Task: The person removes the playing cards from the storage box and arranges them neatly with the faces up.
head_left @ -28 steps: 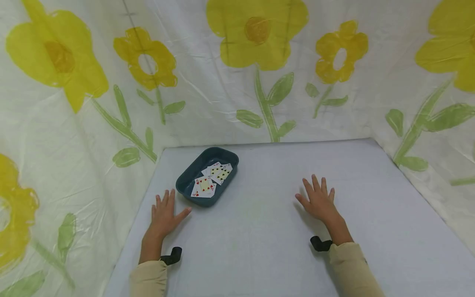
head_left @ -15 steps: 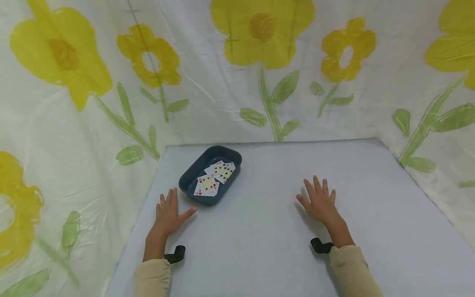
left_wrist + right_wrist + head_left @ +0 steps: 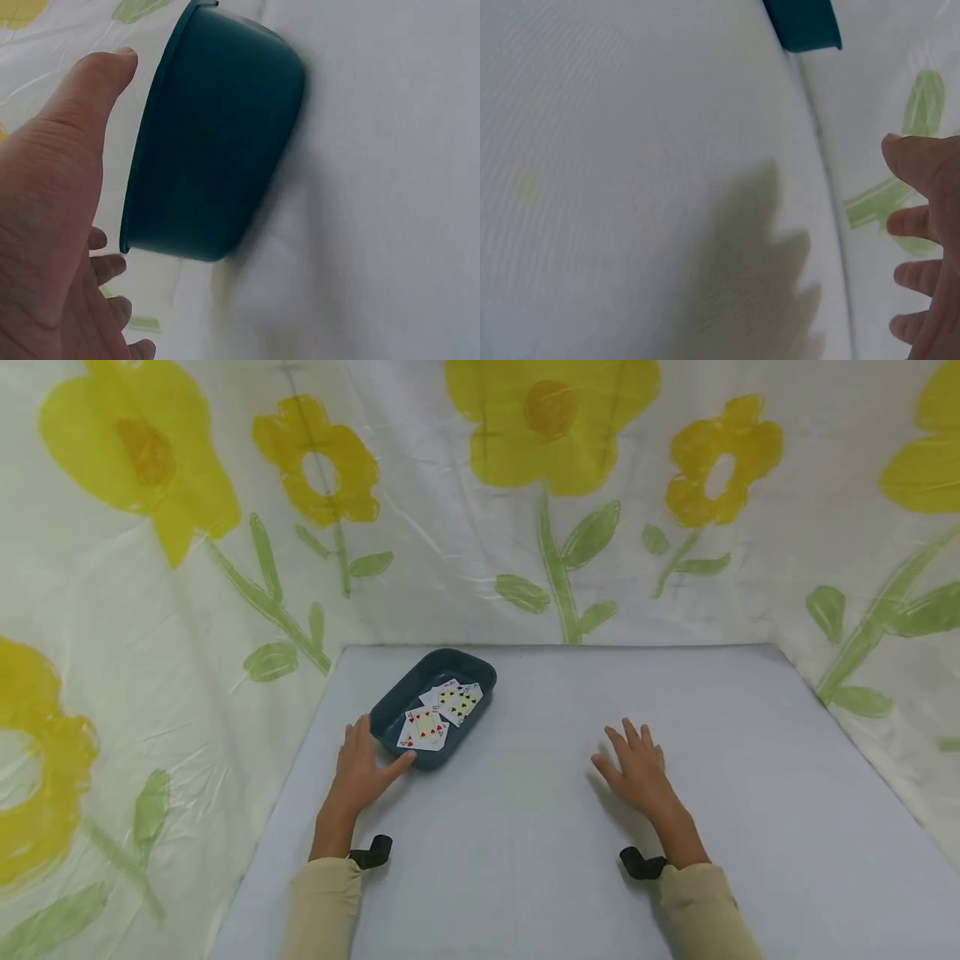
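Note:
A dark teal tray (image 3: 392, 700) stands at the far left of the table, with several playing cards (image 3: 425, 727) lying face up and overlapping inside it. My left hand (image 3: 362, 774) is at the tray's near left corner, thumb spread away from the fingers. In the left wrist view the tray's outer wall (image 3: 214, 135) faces the thumb; whether the fingertips touch the rim I cannot tell. Over the right half of the table hovers my right hand (image 3: 639, 778), fingers spread and holding nothing. Its shadow falls on the cloth in the right wrist view.
A white cloth covers the table (image 3: 525, 843). Behind and beside it hangs a pale curtain (image 3: 442, 568) painted with yellow flowers. Each wrist carries a small black camera mount, one by the left sleeve (image 3: 324, 902) and one by the right sleeve (image 3: 705, 906).
My left hand has moved forward and right, up to the tray's corner. The right hand has shifted slightly and its fingers look closer together. The whole head view has drifted a little.

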`<state>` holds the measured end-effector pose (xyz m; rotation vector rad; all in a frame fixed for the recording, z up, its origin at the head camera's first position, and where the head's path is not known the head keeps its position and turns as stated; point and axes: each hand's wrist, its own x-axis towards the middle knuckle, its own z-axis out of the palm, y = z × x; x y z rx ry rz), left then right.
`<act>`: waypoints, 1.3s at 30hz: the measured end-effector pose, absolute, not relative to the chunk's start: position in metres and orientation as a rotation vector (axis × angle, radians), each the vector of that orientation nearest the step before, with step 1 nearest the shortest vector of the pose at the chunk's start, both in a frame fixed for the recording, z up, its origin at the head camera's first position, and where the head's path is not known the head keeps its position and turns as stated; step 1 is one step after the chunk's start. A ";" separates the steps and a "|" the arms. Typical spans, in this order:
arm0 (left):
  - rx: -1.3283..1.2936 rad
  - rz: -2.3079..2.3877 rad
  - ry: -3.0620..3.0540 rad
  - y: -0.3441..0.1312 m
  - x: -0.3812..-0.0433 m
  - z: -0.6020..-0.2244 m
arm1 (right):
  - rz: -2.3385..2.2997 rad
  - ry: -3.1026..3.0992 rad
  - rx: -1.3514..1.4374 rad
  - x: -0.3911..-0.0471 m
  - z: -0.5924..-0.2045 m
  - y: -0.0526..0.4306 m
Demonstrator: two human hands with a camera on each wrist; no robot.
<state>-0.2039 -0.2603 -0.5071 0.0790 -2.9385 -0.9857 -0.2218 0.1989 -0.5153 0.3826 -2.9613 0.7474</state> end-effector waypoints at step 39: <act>0.177 -1.003 -2.831 -0.224 -0.213 -0.531 | 0.821 -2.757 0.957 -0.287 -0.467 0.002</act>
